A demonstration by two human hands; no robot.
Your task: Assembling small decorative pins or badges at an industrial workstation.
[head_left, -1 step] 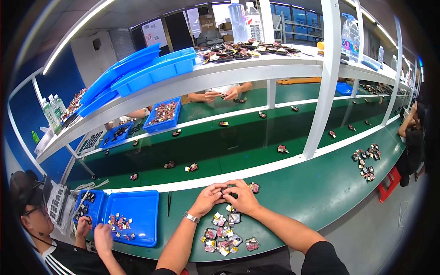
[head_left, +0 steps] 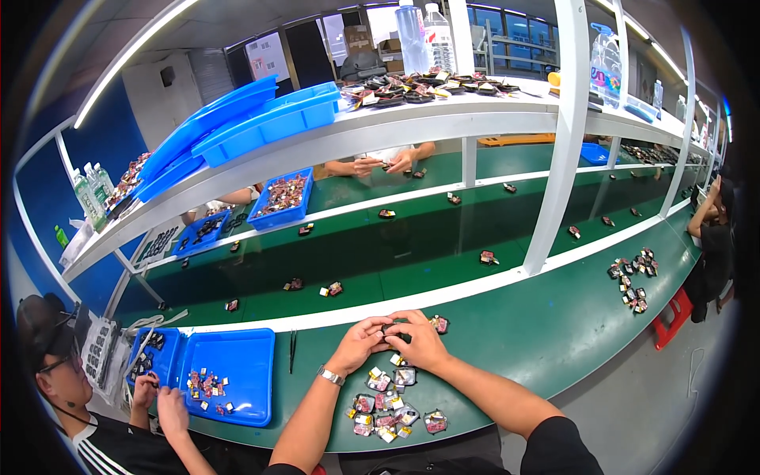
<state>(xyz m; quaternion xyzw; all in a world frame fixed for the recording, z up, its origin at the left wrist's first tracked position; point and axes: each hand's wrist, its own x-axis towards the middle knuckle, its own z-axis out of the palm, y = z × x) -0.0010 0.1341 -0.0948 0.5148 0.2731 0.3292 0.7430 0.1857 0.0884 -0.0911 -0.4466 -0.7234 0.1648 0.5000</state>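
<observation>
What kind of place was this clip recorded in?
Most likely a factory assembly line: a long green conveyor belt carries small dark parts, blue plastic trays hold more, and other workers sit alongside.

Glossy plastic tray [head_left: 237, 372] (matt green benchtop [head_left: 538, 332])

You sit at a long green bench [head_left: 554, 332] edged by a white rail [head_left: 475, 289]. White posts [head_left: 558, 158] carry a shelf [head_left: 412, 131] overhead. A blue wall [head_left: 111, 150] stands left, windows [head_left: 514, 39] behind, a strip light [head_left: 131, 67] above, grey floor [head_left: 657, 396] right.
</observation>
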